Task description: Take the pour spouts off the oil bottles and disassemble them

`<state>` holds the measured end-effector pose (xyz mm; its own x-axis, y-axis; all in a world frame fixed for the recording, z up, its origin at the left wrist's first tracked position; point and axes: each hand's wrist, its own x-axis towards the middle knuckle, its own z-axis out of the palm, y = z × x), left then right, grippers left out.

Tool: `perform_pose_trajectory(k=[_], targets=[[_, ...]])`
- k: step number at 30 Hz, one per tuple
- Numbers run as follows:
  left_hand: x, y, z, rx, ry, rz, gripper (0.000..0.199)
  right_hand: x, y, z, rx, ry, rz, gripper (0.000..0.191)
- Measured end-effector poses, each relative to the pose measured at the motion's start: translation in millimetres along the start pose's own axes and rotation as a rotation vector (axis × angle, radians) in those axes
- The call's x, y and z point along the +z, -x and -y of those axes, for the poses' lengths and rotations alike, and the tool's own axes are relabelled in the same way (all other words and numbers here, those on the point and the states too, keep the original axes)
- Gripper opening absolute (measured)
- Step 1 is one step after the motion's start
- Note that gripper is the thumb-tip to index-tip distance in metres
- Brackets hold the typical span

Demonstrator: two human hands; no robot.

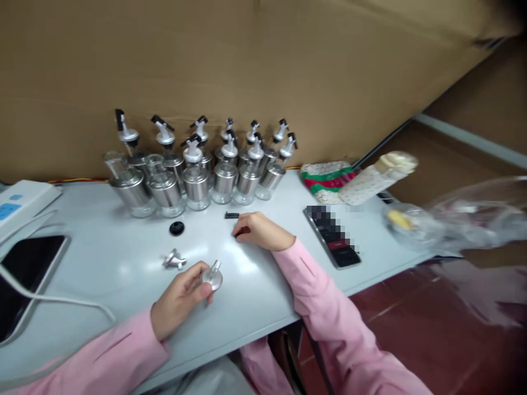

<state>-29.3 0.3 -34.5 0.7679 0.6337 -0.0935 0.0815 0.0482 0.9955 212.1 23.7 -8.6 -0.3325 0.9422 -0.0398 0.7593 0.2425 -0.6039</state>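
My left hand [183, 296] grips a silver pourer top [212, 277] between thumb and fingers, its short spout pointing up. Farther out, the fingers of my right hand [257, 229] pinch a small black piece [236, 235] close to the tabletop; most of it is hidden. Just beyond those fingertips lies a black flip lever [232, 215]. Another silver pourer top [174, 259] rests on its side left of my hands. A round black stopper [177, 228] sits behind it. Two glass bottles with steel sleeves [167, 193] have bare necks at the front left.
Several bottles with pourers [225, 181] stand along the cardboard wall [230, 66]. A phone [334, 238] and a patterned pouch [327, 178] are at right, near clear plastic bags [420, 236]. Another phone [31, 280], a white cable [61, 299] and a white box [27, 200] occupy the left.
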Motion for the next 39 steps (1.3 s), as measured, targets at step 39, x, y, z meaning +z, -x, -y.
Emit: perform_pose_trajectory(k=[39], targets=[[14.7, 6.2, -38.7, -0.063, -0.013, -0.117, 0.058, 9.0, 38.9, 57.9, -1.051, 0.779, -0.704, 0.025]])
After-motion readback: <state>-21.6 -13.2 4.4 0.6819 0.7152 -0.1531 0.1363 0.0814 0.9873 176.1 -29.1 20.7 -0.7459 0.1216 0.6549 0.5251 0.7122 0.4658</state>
